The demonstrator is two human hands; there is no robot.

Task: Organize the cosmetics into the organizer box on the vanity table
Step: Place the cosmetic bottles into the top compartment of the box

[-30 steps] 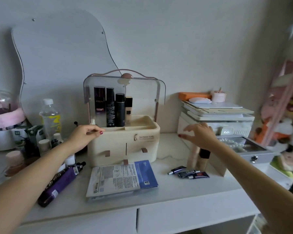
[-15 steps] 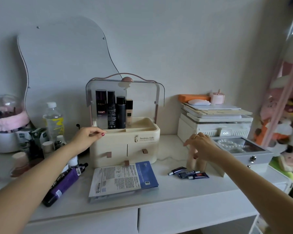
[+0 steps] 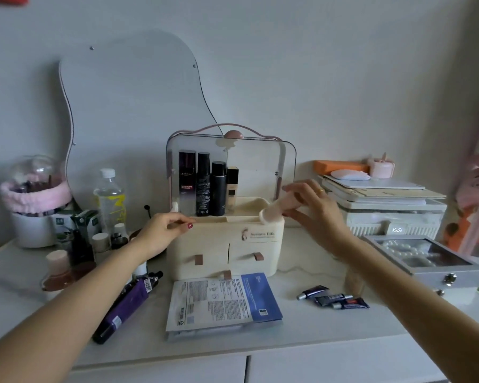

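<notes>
While four bottles point(image 3: 205, 186) stand, three tubes point(image 3: 333, 298) lie.

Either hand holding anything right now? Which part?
The right hand pinches a pale pink bottle by its rear end, tilted over the organizer box. The left hand grips the box's left front rim.

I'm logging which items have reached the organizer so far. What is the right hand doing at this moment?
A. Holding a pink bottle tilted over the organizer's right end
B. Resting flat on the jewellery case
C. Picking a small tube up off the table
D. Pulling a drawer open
A: the right hand grips a pale pink bottle tilted above the right end of the cream organizer box, while the left hand holds the box's front rim.
</notes>
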